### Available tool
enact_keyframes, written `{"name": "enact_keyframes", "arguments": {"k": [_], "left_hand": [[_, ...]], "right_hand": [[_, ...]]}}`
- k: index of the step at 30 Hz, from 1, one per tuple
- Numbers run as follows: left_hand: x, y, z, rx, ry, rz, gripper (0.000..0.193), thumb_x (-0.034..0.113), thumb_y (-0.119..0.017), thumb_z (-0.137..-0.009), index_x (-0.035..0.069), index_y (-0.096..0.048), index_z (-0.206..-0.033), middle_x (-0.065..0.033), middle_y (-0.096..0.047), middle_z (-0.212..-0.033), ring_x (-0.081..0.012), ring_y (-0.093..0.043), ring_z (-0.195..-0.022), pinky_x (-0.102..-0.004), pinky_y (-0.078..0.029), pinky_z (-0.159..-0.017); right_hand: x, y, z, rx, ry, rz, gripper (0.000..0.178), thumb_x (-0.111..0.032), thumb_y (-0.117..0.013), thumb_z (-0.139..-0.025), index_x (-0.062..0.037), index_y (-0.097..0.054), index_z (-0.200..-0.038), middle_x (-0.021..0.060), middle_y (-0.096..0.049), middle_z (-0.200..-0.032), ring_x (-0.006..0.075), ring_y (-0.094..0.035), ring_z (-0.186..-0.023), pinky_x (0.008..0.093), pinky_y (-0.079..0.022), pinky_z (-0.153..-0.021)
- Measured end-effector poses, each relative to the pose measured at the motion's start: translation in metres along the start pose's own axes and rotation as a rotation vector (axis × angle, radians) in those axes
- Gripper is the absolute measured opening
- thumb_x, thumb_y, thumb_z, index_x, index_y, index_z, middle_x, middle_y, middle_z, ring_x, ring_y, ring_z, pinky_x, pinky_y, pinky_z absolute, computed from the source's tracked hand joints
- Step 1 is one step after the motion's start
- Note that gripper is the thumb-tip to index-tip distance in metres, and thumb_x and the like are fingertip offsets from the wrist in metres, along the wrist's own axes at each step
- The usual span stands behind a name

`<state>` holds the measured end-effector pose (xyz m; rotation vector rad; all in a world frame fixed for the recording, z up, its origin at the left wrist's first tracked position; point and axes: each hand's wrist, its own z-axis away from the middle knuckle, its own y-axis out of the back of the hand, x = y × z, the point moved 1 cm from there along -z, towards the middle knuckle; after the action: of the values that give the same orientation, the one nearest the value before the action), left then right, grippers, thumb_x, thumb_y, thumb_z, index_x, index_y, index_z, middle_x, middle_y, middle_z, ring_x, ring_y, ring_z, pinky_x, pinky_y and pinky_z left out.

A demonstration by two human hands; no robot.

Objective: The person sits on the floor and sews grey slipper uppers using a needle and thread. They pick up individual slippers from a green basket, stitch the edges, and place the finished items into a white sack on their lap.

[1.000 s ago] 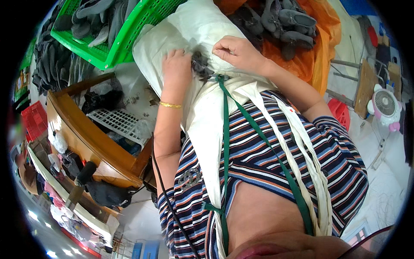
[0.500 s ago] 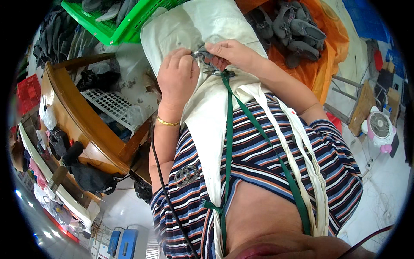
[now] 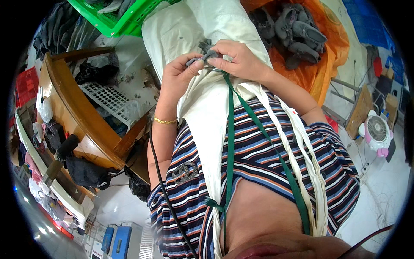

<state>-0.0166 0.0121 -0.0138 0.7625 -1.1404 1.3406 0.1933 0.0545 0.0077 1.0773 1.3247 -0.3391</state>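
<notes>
Above my lap, over the white apron (image 3: 202,105), my two hands meet at a small grey fabric piece (image 3: 210,55). It is bunched, and its exact kind cannot be made out. My left hand (image 3: 178,72), with a gold bracelet at the wrist, pinches its left side between thumb and fingers. From the other side my right hand (image 3: 237,59) grips it, fingers curled round. Just below the fingers, near the green strap (image 3: 230,99), a shiny metal item shows in part; the hands hide most of it.
Grey shoes (image 3: 302,32) lie heaped in an orange bag (image 3: 334,47) at the far right. A green crate (image 3: 113,26) stands far left. Along the left is a curved wooden desk (image 3: 82,116) with a white plastic basket (image 3: 108,101). A small fan (image 3: 376,129) is at right.
My left hand has turned, so its thumb now shows against the grey piece. The right fingers have shifted round it, and more of the grey fabric is visible.
</notes>
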Motion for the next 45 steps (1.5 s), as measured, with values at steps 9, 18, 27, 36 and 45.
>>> {"name": "enact_keyframes", "arguments": {"k": [9, 18, 27, 36, 45], "left_hand": [[0.015, -0.001, 0.019, 0.107, -0.503, -0.73, 0.023, 0.001, -0.076, -0.077, 0.006, -0.072, -0.099, -0.0077, -0.07, -0.093, -0.0194, -0.064, -0.083, -0.029, -0.051, -0.074], [0.021, -0.005, 0.025, 0.066, -0.694, -0.814, 0.026, -0.002, -0.078, -0.072, 0.006, -0.072, -0.096, -0.0074, -0.07, -0.096, -0.0251, -0.065, -0.095, -0.034, -0.052, -0.083], [0.016, -0.002, 0.023, 0.052, -0.683, -0.734, 0.028, 0.001, -0.077, -0.069, 0.008, -0.073, -0.096, -0.0061, -0.07, -0.093, -0.0253, -0.064, -0.092, -0.0344, -0.051, -0.08], [0.01, -0.001, 0.024, 0.012, -0.591, -0.57, 0.025, 0.0, -0.077, -0.072, 0.008, -0.073, -0.096, -0.0055, -0.071, -0.094, -0.0236, -0.064, -0.094, -0.0322, -0.05, -0.083], [-0.002, -0.007, 0.033, 0.014, -0.429, -0.356, 0.021, -0.001, -0.076, -0.076, 0.005, -0.072, -0.096, -0.0047, -0.071, -0.092, -0.0211, -0.063, -0.091, -0.031, -0.048, -0.084]], "right_hand": [[-0.006, 0.018, 0.011, -0.018, -0.181, -0.162, 0.019, -0.015, -0.059, -0.098, -0.0032, -0.065, -0.111, 0.004, -0.067, -0.085, 0.0105, -0.062, -0.077, 0.0236, -0.05, -0.074], [-0.012, 0.013, 0.017, -0.222, -0.059, -0.066, 0.017, -0.014, -0.062, -0.092, -0.0049, -0.068, -0.106, 0.0066, -0.068, -0.08, 0.0139, -0.061, -0.069, 0.0275, -0.049, -0.067], [-0.01, 0.017, 0.014, -0.349, -0.142, -0.07, 0.022, -0.009, -0.059, -0.094, -0.0031, -0.07, -0.112, 0.0106, -0.072, -0.098, 0.02, -0.068, -0.084, 0.027, -0.052, -0.079], [0.002, 0.007, 0.014, -0.313, -0.072, -0.158, 0.021, -0.013, -0.061, -0.093, -0.0066, -0.069, -0.112, 0.006, -0.072, -0.093, 0.0124, -0.065, -0.079, 0.0266, -0.051, -0.075], [-0.012, 0.002, 0.018, -0.323, -0.217, -0.329, 0.016, -0.013, -0.059, -0.097, -0.0062, -0.067, -0.109, 0.001, -0.066, -0.083, 0.0087, -0.06, -0.074, 0.0242, -0.049, -0.069]]}}
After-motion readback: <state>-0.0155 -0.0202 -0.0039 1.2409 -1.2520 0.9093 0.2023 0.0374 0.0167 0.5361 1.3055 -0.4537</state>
